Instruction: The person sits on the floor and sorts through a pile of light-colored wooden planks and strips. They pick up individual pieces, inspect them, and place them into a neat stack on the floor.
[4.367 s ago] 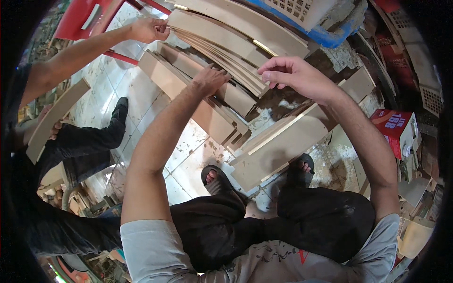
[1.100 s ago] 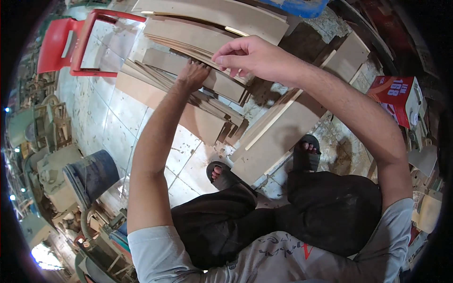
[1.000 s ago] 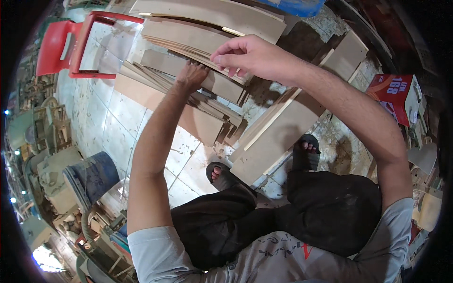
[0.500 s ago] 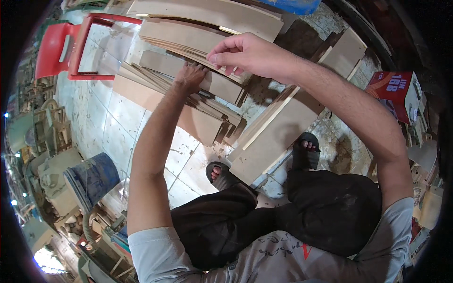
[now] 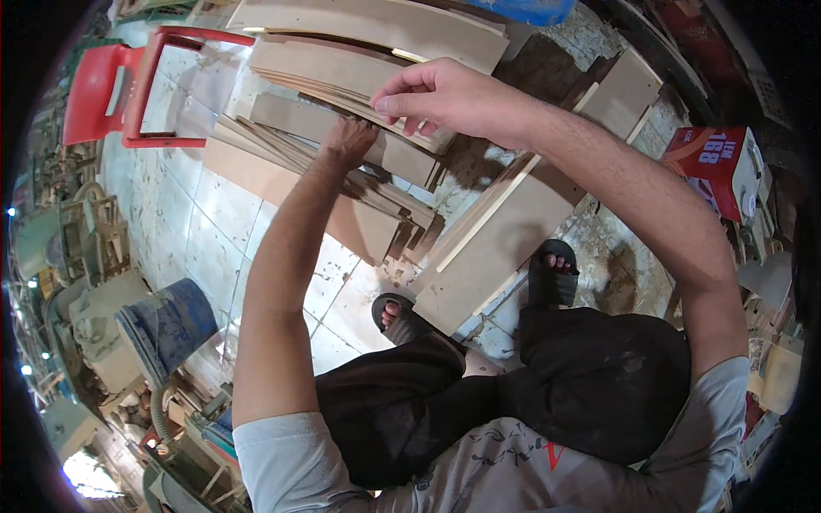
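Note:
My left hand (image 5: 349, 144) reaches to a narrow flat board (image 5: 291, 114) in the middle of the stacks. Its fingers are bent over the board's far edge, the tips hidden in the dark gap beside the neighbouring pile. To its right, my right hand (image 5: 440, 98) hangs above a pile of thin boards (image 5: 333, 68). Its fingers are loosely curled and apart, thumb near the forefinger, with nothing visible in them. Nearer to me, several thin boards (image 5: 256, 141) lean together on a wider brown board (image 5: 351, 224).
Long boards (image 5: 505, 231) lie diagonally by my sandalled feet. A red plastic chair (image 5: 128, 94) is at the far left, a dirty blue bucket (image 5: 175, 321) at the left. On the right stands a red and white box (image 5: 714, 162). Something blue (image 5: 534, 8) shows at the top edge.
My left hand has moved slightly, and its fingers have bent further down over the board's edge. My right hand has barely shifted left.

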A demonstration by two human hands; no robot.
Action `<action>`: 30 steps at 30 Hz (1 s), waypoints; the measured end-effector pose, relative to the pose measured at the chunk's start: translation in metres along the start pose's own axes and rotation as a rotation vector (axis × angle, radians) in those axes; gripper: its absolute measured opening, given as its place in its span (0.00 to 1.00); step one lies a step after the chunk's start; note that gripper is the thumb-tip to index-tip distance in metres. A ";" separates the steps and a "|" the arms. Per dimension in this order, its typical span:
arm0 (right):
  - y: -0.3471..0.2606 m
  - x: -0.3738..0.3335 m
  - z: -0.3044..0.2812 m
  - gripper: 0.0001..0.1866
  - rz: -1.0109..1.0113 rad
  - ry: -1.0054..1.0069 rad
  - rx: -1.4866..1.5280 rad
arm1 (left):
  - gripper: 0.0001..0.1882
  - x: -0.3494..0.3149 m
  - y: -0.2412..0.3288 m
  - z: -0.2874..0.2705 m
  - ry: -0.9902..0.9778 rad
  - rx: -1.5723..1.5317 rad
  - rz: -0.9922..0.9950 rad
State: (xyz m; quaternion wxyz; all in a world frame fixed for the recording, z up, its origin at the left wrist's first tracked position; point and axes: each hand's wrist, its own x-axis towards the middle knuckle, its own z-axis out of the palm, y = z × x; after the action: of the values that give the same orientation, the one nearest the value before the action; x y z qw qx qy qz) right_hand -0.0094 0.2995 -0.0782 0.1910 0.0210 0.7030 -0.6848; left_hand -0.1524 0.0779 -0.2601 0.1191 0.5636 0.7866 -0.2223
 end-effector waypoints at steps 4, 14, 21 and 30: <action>-0.001 -0.006 -0.005 0.18 0.013 0.021 -0.005 | 0.37 -0.011 0.009 -0.042 -0.074 0.048 -0.008; 0.007 0.004 0.005 0.19 -0.002 0.029 -0.144 | 0.47 -0.043 -0.017 -0.071 -0.156 -0.085 -0.036; 0.015 0.018 0.020 0.33 0.019 0.050 -0.695 | 0.46 -0.079 -0.040 -0.114 0.193 -0.232 -0.101; 0.003 0.014 0.053 0.31 0.100 0.061 -0.259 | 0.43 -0.113 -0.042 -0.141 0.320 -0.276 -0.119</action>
State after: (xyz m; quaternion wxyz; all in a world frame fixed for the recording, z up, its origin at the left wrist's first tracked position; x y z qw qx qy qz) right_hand -0.0087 0.2447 -0.0845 0.2045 0.0519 0.7890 -0.5771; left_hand -0.1448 0.0405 -0.0787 0.0556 0.5226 0.8503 -0.0271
